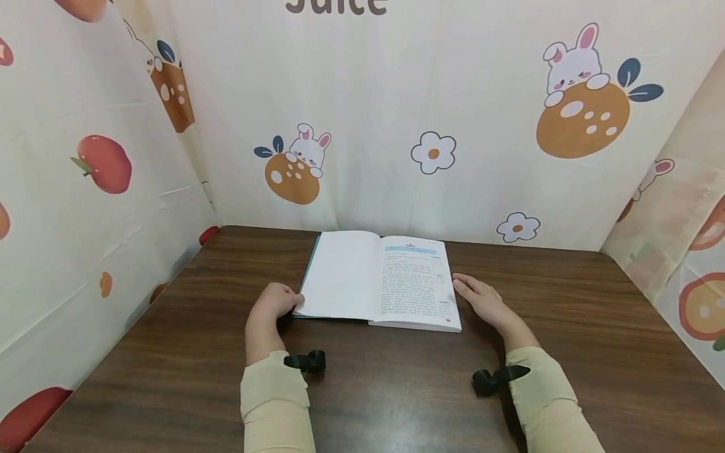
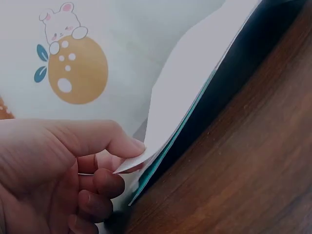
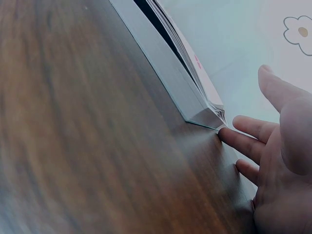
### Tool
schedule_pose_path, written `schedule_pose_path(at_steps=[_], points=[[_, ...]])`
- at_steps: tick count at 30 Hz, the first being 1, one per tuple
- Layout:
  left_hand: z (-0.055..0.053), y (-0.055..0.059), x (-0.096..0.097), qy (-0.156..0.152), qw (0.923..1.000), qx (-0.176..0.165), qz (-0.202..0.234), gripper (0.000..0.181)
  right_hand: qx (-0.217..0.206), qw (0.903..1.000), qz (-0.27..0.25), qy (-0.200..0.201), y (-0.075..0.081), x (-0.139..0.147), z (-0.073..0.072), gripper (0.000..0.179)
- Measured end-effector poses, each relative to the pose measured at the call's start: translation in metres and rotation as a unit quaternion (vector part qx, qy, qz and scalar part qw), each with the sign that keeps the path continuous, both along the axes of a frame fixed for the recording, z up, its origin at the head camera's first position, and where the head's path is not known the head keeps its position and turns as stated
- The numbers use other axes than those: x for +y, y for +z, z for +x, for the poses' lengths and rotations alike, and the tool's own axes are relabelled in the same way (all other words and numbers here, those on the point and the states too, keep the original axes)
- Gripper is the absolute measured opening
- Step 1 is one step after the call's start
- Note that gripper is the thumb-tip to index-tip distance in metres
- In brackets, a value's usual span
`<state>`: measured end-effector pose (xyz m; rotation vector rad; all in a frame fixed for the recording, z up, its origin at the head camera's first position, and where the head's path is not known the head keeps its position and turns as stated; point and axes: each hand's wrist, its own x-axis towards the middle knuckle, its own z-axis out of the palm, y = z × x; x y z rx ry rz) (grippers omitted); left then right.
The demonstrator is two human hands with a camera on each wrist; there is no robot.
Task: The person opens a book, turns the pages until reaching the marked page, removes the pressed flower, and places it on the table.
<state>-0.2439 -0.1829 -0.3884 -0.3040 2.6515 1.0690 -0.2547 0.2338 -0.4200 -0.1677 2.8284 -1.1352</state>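
Note:
An open book (image 1: 416,283) lies on the brown wooden table, its left page blank white and its right page printed under a blue heading band. At the book's lower left corner, my left hand (image 1: 275,301) pinches a white page (image 2: 183,83) between thumb and forefinger; the teal cover edge shows just below that page in the left wrist view. Beside the right edge, my right hand (image 1: 481,299) has its fingers extended, with a fingertip at the corner of the cover in the right wrist view. The thumb (image 3: 280,87) stands apart from the book.
The wooden table (image 1: 391,390) reaches back to a white curtain (image 1: 368,176) printed with rabbits, fruit and flowers. More printed cloth hangs along both sides. A black strap-on device (image 1: 306,362) sits on the left wrist, another (image 1: 498,379) on the right.

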Motion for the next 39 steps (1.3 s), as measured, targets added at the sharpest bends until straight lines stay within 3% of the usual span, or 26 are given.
schedule_pose_path(at_steps=[11,16,20,24,27,29,32,36,39], points=[[-0.001,-0.003,0.004,0.005,0.999,-0.019,-0.04,0.024,-0.009,1.0,0.0,-0.003,-0.002,0.0,0.0,0.061],[-0.004,-0.001,0.012,-0.019,0.9976,0.011,-0.066,0.019,-0.011,0.9999,-0.001,-0.005,-0.002,0.001,0.001,0.062],[-0.013,0.003,0.036,-0.073,0.9894,0.095,-0.081,0.02,-0.012,0.9999,-0.002,-0.004,-0.001,0.001,0.001,0.062],[-0.022,0.005,0.071,-0.164,0.9674,0.168,-0.094,0.033,-0.014,0.9999,-0.003,-0.006,0.0,0.0,0.002,0.063],[-0.023,0.003,0.093,-0.227,0.952,0.177,-0.104,0.038,-0.012,0.9999,-0.002,-0.006,0.0,0.001,0.001,0.063],[-0.023,0.0,0.101,-0.249,0.9467,0.167,-0.118,0.039,-0.01,0.9999,-0.003,-0.005,0.0,0.001,0.001,0.062],[-0.021,-0.005,0.108,-0.24,0.9528,0.141,-0.12,0.037,-0.007,1.0,-0.005,-0.002,0.0,0.001,0.001,0.062],[-0.021,-0.009,0.11,-0.208,0.968,0.113,-0.083,0.039,-0.009,0.9999,-0.006,0.0,0.001,0.0,0.001,0.062],[-0.021,-0.012,0.111,-0.193,0.9735,0.1,-0.07,0.043,-0.009,0.9999,-0.007,0.002,0.0,0.0,0.002,0.062]])
